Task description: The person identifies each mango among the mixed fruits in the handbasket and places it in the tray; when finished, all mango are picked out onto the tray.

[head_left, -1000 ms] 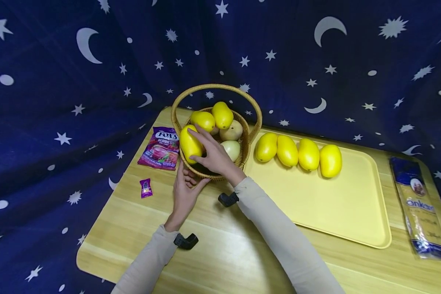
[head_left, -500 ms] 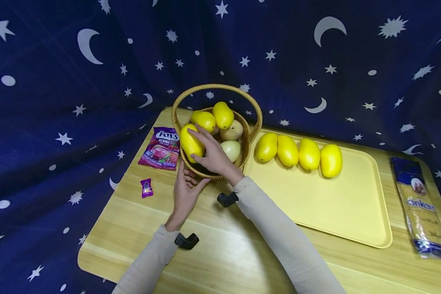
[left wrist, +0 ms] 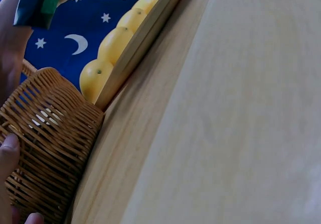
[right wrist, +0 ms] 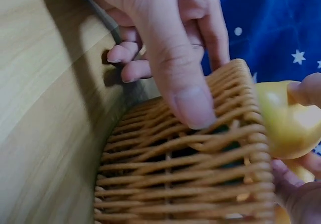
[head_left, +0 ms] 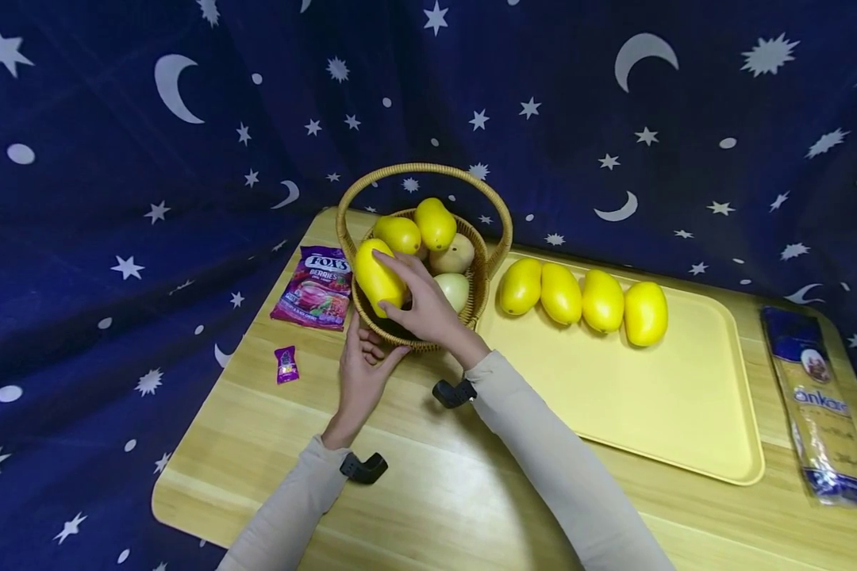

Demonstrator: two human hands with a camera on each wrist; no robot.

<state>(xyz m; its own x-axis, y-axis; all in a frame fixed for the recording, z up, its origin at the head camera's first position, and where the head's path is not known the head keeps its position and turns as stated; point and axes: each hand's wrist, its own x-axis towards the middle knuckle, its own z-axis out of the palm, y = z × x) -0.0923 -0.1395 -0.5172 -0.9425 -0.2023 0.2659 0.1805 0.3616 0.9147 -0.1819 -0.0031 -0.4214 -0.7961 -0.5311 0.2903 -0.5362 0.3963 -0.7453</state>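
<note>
In the head view, my right hand (head_left: 428, 305) grips a yellow mango (head_left: 378, 277), thumb and fingers on its sides, at the left part of a wicker basket (head_left: 486, 297) with a tall handle. My left hand (head_left: 360, 373) holds the basket low on its near left side. In the right wrist view its thumb (right wrist: 188, 98) presses against the woven wall (right wrist: 185, 169), with other fingers partly curled. Beside the held mango lie two more mangoes (head_left: 436, 224) and pale round fruits (head_left: 452, 292). The left wrist view shows the basket (left wrist: 55, 133) and a thumb on it.
Right of the basket, a yellow tray (head_left: 657, 404) bears several mangoes (head_left: 562, 293) in a row. A blue-ended pasta packet (head_left: 821, 404) lies farther right. Left of the basket are a purple candy bag (head_left: 313, 289) and a small wrapped candy (head_left: 286, 365). A star-patterned cloth (head_left: 543, 119) hangs behind.
The right hand and its mango have shifted slightly to the right, and the mango tilts a little more. The left hand stays at the basket.
</note>
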